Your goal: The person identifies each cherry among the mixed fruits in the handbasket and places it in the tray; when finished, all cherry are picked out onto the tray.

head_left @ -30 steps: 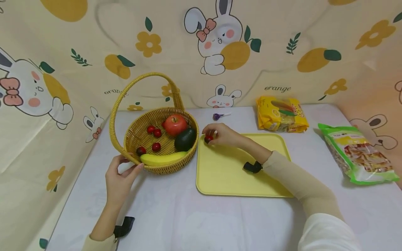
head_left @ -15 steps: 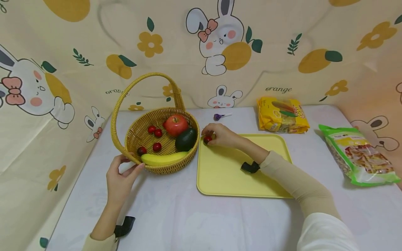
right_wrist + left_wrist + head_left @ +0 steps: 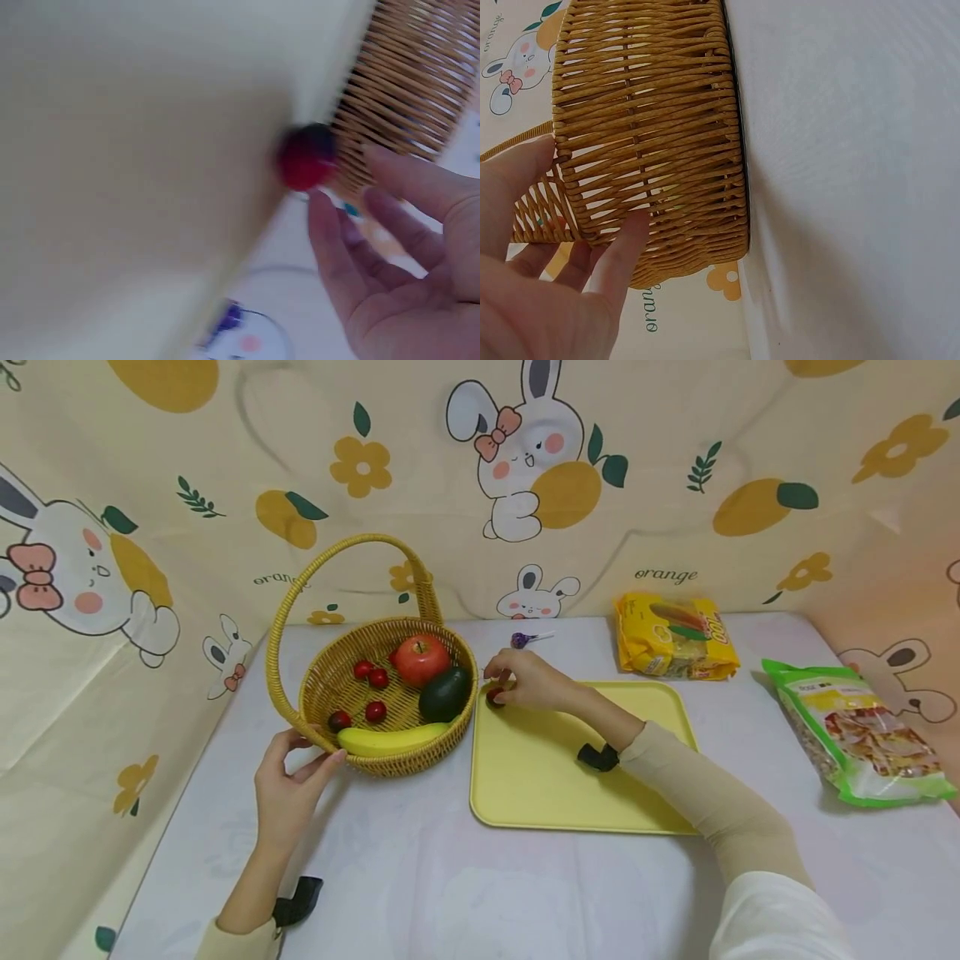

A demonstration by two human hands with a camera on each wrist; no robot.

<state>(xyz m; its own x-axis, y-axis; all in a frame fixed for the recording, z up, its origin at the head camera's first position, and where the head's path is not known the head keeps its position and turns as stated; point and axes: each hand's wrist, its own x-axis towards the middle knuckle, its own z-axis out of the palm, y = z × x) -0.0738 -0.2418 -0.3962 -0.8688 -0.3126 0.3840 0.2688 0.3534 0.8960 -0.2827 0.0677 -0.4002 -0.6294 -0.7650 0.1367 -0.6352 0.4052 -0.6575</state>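
My left hand (image 3: 287,789) grips the near-left rim of a wicker basket (image 3: 405,766), where its arched handle meets the side. In the left wrist view the fingers and thumb are at the woven wall. Inside the basket lie a red apple (image 3: 422,662), an avocado (image 3: 445,694), a banana (image 3: 392,741) and several small red cherries (image 3: 376,712). My right hand (image 3: 534,680) is over the far-left corner of a yellow tray (image 3: 555,793). Its fingers are parted around a red cherry with a dark patch (image 3: 306,157), with one fingertip right at the cherry's edge.
A purple lollipop (image 3: 520,640) lies behind the tray. At the back right is a yellow food packet (image 3: 675,637), and farther right a green-edged bag (image 3: 862,731). Patterned cloth (image 3: 420,410) rises behind the white tabletop (image 3: 450,893).
The right hand's fingers have loosened around the cherry, which sits slightly lower beneath them at the tray corner. The left hand and the basket have stayed in place.
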